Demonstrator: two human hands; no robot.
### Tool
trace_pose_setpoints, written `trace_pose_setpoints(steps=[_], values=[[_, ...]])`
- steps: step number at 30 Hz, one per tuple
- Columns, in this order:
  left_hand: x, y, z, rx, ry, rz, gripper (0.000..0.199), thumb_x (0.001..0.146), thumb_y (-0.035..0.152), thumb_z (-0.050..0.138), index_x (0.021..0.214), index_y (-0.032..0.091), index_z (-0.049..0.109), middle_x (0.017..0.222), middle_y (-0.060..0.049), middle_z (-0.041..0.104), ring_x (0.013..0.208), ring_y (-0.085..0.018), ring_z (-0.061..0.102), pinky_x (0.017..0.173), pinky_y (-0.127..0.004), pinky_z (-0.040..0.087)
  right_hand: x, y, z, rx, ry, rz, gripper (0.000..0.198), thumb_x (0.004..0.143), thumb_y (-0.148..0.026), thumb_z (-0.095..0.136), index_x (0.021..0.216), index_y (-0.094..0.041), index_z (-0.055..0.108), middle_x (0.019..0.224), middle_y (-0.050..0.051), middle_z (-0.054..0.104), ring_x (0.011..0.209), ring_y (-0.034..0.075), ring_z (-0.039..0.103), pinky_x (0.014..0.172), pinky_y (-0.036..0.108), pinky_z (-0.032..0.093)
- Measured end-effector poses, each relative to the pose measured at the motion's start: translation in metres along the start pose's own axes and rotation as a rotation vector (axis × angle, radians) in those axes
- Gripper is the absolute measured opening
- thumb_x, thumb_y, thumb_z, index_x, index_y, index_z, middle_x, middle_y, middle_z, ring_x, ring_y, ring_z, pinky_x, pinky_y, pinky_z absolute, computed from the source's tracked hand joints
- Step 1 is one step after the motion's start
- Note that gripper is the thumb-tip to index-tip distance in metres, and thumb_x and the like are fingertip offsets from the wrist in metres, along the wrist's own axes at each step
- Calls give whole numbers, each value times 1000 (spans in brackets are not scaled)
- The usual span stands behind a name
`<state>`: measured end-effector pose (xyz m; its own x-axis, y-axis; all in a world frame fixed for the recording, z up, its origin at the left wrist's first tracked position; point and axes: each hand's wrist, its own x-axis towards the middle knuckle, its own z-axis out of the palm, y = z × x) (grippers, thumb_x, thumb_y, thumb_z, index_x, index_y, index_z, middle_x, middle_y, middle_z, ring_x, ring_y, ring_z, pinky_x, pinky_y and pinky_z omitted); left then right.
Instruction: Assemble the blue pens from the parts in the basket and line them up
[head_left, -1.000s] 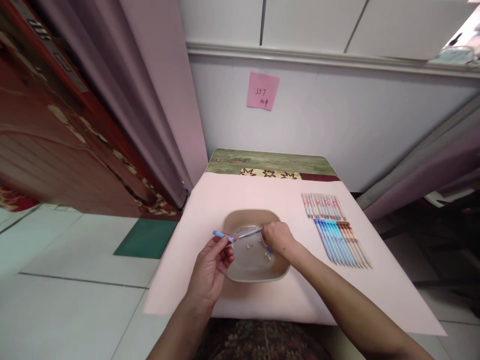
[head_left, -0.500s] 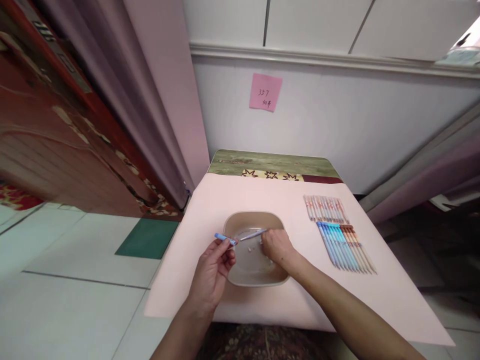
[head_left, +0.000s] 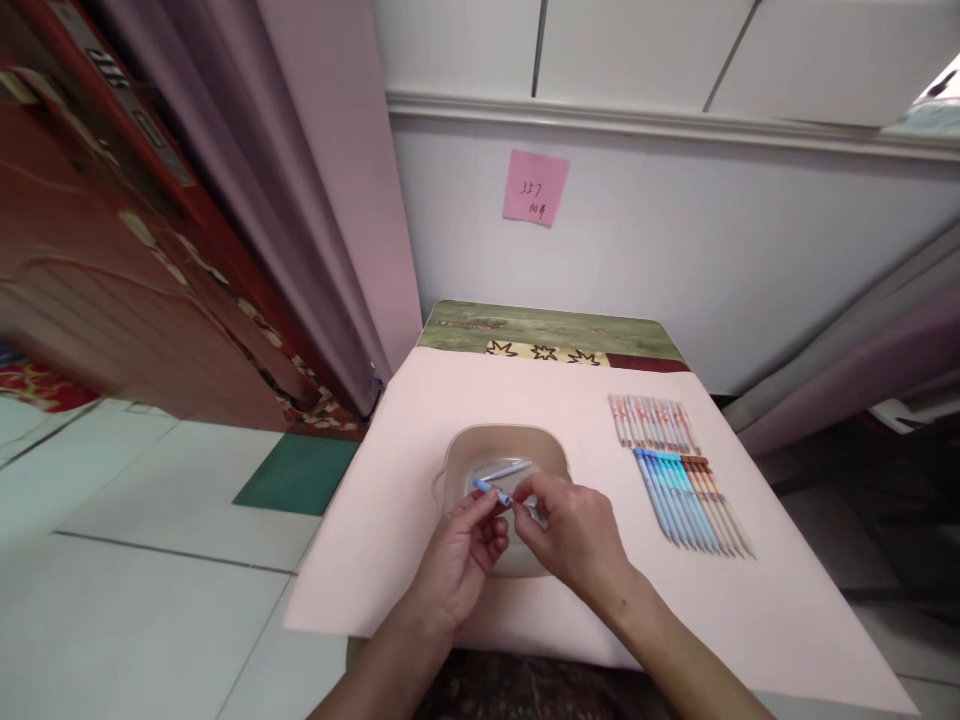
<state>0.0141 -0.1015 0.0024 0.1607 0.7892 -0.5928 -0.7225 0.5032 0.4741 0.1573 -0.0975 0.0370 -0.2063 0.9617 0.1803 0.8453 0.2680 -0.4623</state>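
Note:
Over the tan plastic basin [head_left: 504, 437], my left hand [head_left: 459, 560] pinches a short blue pen barrel [head_left: 491, 490] between thumb and fingers. My right hand [head_left: 577, 530] is closed in a pinch at the barrel's right end. Whatever its fingertips hold there is too small to make out. Inside the basin lies a pale blue pen part [head_left: 506, 470], just beyond my hands. My hands hide much of the basin's floor.
To the right on the pink-covered table [head_left: 360, 540] lie a row of blue and brown pens [head_left: 686, 505] and, behind it, a row of pale patterned pen parts [head_left: 652, 424]. A wall with a pink note [head_left: 535, 188] stands behind.
My left hand has moved right with the blue pen barrel. My right hand has come up out of the basin and turned in, so both hands now meet at the barrel's end.

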Motion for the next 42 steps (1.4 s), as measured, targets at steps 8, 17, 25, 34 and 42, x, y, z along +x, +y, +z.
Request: trace_pose_setpoints(steps=[8,17,25,34,42], values=[[-4,-7,2,-10,19,13,15,72,14,73,80,14,60,70,0,64,48,-6,55,42,-15,44,-10,0,0,-254,-62,-68,20,93,-30,49,87,-24,67,77,3,69,64,14,63,49,24,25],[-8,-7,1,-30,8,-30,13,74,12,71,80,14,59,67,1,62,48,-6,55,42,-15,44,-12,11,2,-164,50,-240,26,95,-35,47,84,-24,69,68,1,66,63,12,60,53,22,29],[-10,-10,1,-114,12,-156,7,80,14,65,84,8,63,71,-6,68,46,-6,53,41,-17,43,-16,24,12,389,110,108,26,84,-45,60,75,-20,64,56,-3,55,50,11,48,51,21,32],[-18,3,7,-415,4,-151,11,89,13,53,90,7,62,72,-7,67,46,-4,50,38,-13,41,-27,43,14,1334,5,463,21,72,-21,59,92,-21,58,98,5,65,77,14,61,68,25,50],[-22,0,5,-406,13,-151,12,89,12,51,91,6,61,74,-9,68,48,-6,54,39,-14,45,-32,38,21,1531,-12,530,29,74,-34,75,95,-17,63,94,6,71,94,17,67,85,28,53]])
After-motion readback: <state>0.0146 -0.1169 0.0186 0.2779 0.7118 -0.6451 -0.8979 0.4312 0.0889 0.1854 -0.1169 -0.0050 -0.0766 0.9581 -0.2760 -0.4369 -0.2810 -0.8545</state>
